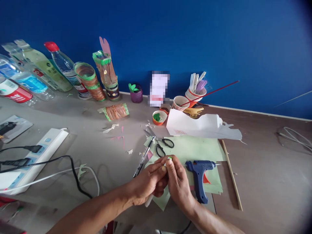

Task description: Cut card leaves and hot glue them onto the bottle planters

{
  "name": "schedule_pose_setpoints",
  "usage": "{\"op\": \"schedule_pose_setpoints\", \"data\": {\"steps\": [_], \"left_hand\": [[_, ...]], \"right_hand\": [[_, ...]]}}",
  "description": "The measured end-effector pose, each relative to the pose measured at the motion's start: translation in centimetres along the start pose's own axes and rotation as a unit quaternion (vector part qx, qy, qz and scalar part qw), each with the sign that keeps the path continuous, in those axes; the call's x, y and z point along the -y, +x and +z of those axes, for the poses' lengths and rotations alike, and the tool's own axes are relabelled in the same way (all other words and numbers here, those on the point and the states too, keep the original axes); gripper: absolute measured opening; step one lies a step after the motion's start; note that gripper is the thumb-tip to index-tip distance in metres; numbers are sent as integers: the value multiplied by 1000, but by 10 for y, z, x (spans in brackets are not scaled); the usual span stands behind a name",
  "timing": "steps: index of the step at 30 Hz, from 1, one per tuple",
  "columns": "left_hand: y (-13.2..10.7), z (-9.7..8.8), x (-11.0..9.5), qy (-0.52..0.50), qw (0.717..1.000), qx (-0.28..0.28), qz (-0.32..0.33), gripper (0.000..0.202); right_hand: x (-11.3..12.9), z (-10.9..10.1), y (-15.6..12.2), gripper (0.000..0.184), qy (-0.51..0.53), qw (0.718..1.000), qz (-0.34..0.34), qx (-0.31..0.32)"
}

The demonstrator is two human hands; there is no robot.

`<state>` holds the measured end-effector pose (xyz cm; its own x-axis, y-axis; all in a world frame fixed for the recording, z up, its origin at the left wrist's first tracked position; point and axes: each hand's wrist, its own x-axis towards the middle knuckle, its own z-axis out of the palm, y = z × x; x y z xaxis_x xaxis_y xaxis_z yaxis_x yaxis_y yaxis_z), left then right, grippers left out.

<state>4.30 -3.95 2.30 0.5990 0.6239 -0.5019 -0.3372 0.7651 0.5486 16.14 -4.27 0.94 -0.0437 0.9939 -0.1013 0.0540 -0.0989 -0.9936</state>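
My left hand (152,178) and my right hand (179,177) are closed together above the front of the table. Between the thumbs and fingertips they pinch a small white piece with a green edge (170,158), mostly hidden by the fingers. A white rounded end (149,200) pokes out beneath my left hand; I cannot tell whether it belongs to the same piece. Just right of my hands lies a blue hot glue gun (200,178) on light green paper (195,148). Black-handled scissors (159,141) and a pen (143,157) lie beyond and left of my fingers.
Torn white paper (202,125), a paint cup (159,117) and paper cups (180,102) stand farther back. Painted brown-green containers (107,70) and bottles (60,61) line the blue wall. A power strip (46,149) with cables is at left, a wooden stick (232,175) at right.
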Motion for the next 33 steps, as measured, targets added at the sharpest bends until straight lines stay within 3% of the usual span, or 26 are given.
{"op": "schedule_pose_setpoints", "data": {"steps": [4, 7, 10, 13, 18, 21, 24, 26, 29, 31, 33], "left_hand": [[-2, 3, 4, 25, 1000, -5, -12, 51], [-1, 4, 8, 35, 999, 3, -1, 50], [1, -2, 4, 29, 998, 45, 20, 47], [2, -10, -4, 8, 994, 107, -1, 45], [2, -17, -11, -39, 985, 166, -25, 39], [3, -20, -11, -78, 986, 143, 21, 30], [4, -25, -16, -119, 985, 80, 100, 18], [5, -29, -23, -147, 977, 33, 150, 14], [6, -34, -31, -188, 965, -1, 184, 14], [8, -36, -33, -208, 961, -17, 180, 13], [9, -35, -31, -220, 959, -29, 174, 11]], "right_hand": [[2, -2, 3, 42, -35, 999, 0, -38], [2, -5, 6, 43, -38, 997, 37, -49], [2, -7, 10, 39, 58, 992, 110, -35], [5, -11, 17, 39, 198, 966, 158, -40], [8, -28, 31, 31, 223, 967, 67, -101], [9, -39, 31, 30, 114, 985, 22, -130], [8, -49, 31, 27, -96, 986, -35, -132], [6, -53, 32, 24, -234, 960, -98, -119], [2, -54, 34, 28, -388, 898, -176, -113], [1, -49, 32, 34, -427, 873, -225, -76], [2, -43, 28, 40, -425, 857, -292, 0]]}}
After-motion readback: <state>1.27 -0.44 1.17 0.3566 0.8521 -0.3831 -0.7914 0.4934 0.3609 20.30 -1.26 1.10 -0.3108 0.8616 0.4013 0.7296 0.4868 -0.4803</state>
